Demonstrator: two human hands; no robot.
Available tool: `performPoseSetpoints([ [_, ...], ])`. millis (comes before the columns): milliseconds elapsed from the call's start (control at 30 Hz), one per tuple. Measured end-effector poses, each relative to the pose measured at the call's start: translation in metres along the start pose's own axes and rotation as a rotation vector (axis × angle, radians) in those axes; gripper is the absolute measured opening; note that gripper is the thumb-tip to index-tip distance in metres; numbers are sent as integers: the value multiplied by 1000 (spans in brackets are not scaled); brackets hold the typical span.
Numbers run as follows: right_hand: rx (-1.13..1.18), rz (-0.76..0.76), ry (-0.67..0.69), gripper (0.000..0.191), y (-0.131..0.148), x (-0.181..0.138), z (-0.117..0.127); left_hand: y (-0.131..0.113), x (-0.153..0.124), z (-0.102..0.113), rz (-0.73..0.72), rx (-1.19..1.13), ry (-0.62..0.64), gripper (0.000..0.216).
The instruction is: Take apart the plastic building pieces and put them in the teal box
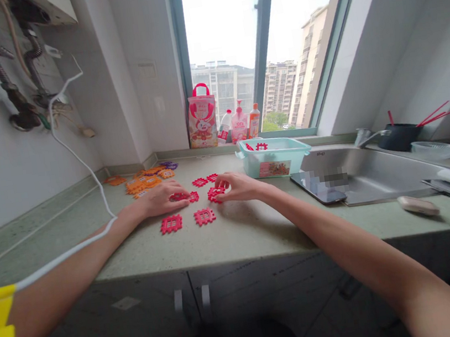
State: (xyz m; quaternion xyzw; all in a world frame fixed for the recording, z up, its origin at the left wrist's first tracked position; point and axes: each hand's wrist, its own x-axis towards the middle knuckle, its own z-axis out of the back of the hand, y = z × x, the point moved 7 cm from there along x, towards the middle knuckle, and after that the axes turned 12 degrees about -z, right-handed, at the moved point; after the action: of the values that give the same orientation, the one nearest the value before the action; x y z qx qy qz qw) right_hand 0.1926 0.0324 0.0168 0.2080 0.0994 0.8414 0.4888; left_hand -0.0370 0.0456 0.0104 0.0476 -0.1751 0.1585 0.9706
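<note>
My left hand (161,198) rests low over the counter, its thumb and fingers closed around a red notched building tile (193,197), partly hidden by the fingers. Opposite it, my right hand (239,186) pinches another red notched building tile (214,195) between thumb and fingers. Nearer the counter's front lie two more red tiles, one with a window grid (171,224) and one with an arched pattern (204,216). Behind the hands, a flat red tile (199,182) lies beside a similar red tile (212,177).
Orange tiles (143,183) and purple tiles (169,166) are heaped at the back left. A light-blue bin (277,155) with red tiles stands behind my right hand. Right of it are a phone (319,187), a sink (370,176) and soap (418,206). A white cable (75,150) crosses my left forearm.
</note>
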Motion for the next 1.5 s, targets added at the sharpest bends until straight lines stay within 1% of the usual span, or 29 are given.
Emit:
performPoseSetpoints([
  [133,-38,-8,119,24,0,-1,-9,0,0,0,-16,-12,11,34],
  [200,-54,-25,115,23,-3,0,-10,0,0,2,-16,-12,-6,33],
  [300,-94,-69,73,22,-9,3,-11,-8,1,12,-23,3,-109,38],
  [367,-103,-96,57,26,-12,5,-11,-23,5,20,-54,18,-199,38],
  [433,-97,-113,50,31,-13,6,-11,-42,12,26,-97,18,-254,37],
  [500,-88,-114,46,33,-12,5,-10,-62,21,24,-142,-10,-230,36],
  [567,-84,-103,38,33,-12,5,-8,-79,29,16,-197,-54,-129,34],
  [633,-82,-88,29,32,-11,4,-8,-87,33,7,-239,-96,-39,30],
  [700,-89,-76,16,32,-11,3,-8,-83,34,3,-243,-122,-19,27],
  [767,-104,-43,-19,32,-9,3,-7,-70,31,2,-201,-125,-31,28],
  [833,-121,20,-98,35,-4,2,1,-54,26,1,-139,-117,-36,31],
  [900,-141,88,-243,36,1,0,18,-41,21,-1,-81,-108,-25,34],
  [967,-169,112,-456,34,1,-6,46,-33,18,-2,-49,-105,-10,37],
  [1000,-187,96,-576,33,-2,-10,63,-31,17,-3,-44,-106,-1,38],
  [1067,-225,-6,-793,32,-17,-20,95,-30,16,-3,-49,-115,10,38],
  [1100,-253,-77,-864,33,-28,-25,108,-30,16,-3,-53,-121,14,37],
  [1133,-287,-146,-906,34,-40,-29,118,-31,16,-3,-58,-127,17,37],
  [1200,-348,-280,-941,38,-67,-35,132,-32,16,-3,-67,-134,22,36],
  [1267,-378,-394,-895,40,-94,-37,137,-33,16,-2,-76,-135,24,35],
  [1333,-371,-478,-832,43,-116,-36,137,-32,16,-2,-81,-129,16,35],
  [1400,-346,-480,-810,45,-122,-33,134,-30,15,-1,-87,-124,2,34],
  [1433,-331,-442,-812,44,-118,-31,131,-30,15,-1,-92,-124,-5,34],
  [1500,-291,-300,-788,40,-97,-24,120,-28,15,-2,-106,-128,-10,32],
])
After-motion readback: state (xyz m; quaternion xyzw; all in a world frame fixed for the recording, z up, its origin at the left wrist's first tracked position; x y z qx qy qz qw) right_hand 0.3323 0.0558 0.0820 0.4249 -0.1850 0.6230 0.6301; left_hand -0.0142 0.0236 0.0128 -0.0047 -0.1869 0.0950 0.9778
